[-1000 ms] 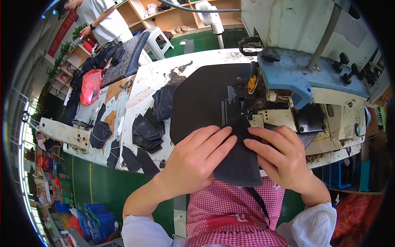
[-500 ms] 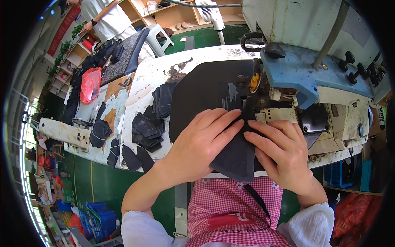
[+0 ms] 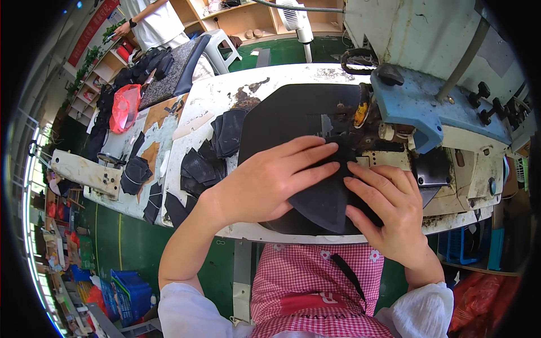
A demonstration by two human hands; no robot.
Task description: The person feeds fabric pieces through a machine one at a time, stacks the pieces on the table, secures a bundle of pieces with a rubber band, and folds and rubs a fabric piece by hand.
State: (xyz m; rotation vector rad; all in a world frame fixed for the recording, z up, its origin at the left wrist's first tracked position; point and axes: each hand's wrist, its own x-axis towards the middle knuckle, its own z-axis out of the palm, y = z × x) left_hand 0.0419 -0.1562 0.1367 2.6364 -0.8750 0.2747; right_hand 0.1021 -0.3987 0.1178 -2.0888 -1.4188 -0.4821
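Note:
A dark cut piece of sheet material [image 3: 322, 204], perhaps fabric or leather, lies on a black plate [image 3: 276, 121] with clipped corners, fixed around the working area of a machine [image 3: 406, 104]. My left hand [image 3: 276, 177] rests on the piece from the left, fingers stretched out toward the machine's working point. From the right, my right hand [image 3: 387, 203] lays its extended fingers along the piece's right edge, thumb apart from them. Both hands' fingertips are close together just in front of the machine's dark, greasy head. What lies under the fingertips is hidden.
Stacks of dark cut pieces [image 3: 205, 163] lie on the white worktable [image 3: 217, 96] left of the plate. A red plastic bag [image 3: 125, 107] and another machine arm [image 3: 84, 173] are further left. A person [image 3: 152, 25] stands at the back left; a white fan [image 3: 293, 19] stands behind the table.
The dark piece has slid forward toward the machine, with my hands on it, so its near end no longer hangs past the table edge. My view has shifted slightly.

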